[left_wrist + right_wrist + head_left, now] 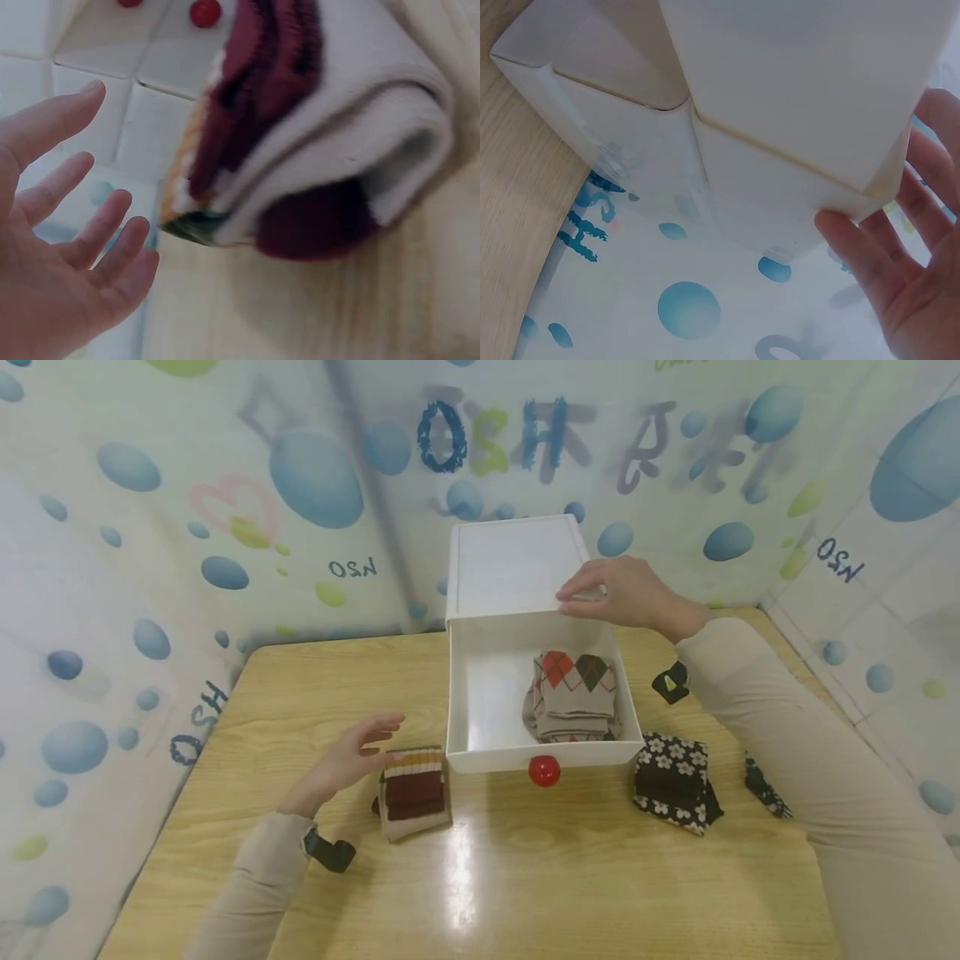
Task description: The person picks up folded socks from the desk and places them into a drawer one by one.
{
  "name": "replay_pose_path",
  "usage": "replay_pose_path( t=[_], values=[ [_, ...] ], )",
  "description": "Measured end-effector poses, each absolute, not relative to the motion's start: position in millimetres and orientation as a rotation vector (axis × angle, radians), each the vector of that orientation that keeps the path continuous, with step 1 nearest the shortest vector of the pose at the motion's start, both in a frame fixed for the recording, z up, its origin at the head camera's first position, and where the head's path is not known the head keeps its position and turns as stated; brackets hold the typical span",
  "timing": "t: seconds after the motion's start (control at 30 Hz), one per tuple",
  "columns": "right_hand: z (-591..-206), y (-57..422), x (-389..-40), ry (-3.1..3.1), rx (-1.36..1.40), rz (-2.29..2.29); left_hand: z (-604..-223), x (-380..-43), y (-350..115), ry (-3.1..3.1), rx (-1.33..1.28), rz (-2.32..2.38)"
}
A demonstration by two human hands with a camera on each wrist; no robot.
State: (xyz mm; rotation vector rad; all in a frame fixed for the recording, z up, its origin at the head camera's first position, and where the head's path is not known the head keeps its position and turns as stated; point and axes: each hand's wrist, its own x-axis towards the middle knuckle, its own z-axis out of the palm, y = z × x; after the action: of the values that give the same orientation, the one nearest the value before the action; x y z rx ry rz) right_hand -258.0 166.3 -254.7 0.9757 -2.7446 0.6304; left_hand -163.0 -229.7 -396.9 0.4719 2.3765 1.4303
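Note:
A white drawer box [517, 564] stands with its drawer [543, 760] pulled out, a red knob [544, 771] on the drawer's front. Folded argyle socks [577, 693] lie in the drawer's right half. My right hand [626, 593] grips the box top's front right corner; the right wrist view has thumb and fingers on either side of the white corner [877, 184]. To the drawer's left, my left hand [348, 760] hovers with loosely spread fingers and holds nothing. Beside it on the table are folded striped socks [415, 797], maroon, cream and yellow [262, 97].
Black socks with white flowers [671, 781] lie folded right of the drawer. A dark patterned item [765, 787] is partly covered by my right sleeve. Dark straps [330, 852] are at both wrists. Behind the wooden table [540, 877] hangs a backdrop with blue dots.

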Motion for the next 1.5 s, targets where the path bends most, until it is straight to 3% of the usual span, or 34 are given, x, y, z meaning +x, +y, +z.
replay_pose_path(
  t=[1.5],
  values=[
    [-256.5, 166.3, -259.2, -2.737, 0.965, 0.667, -428.7, -162.9, -236.8, 2.398, 0.389, 1.196]
  ],
)
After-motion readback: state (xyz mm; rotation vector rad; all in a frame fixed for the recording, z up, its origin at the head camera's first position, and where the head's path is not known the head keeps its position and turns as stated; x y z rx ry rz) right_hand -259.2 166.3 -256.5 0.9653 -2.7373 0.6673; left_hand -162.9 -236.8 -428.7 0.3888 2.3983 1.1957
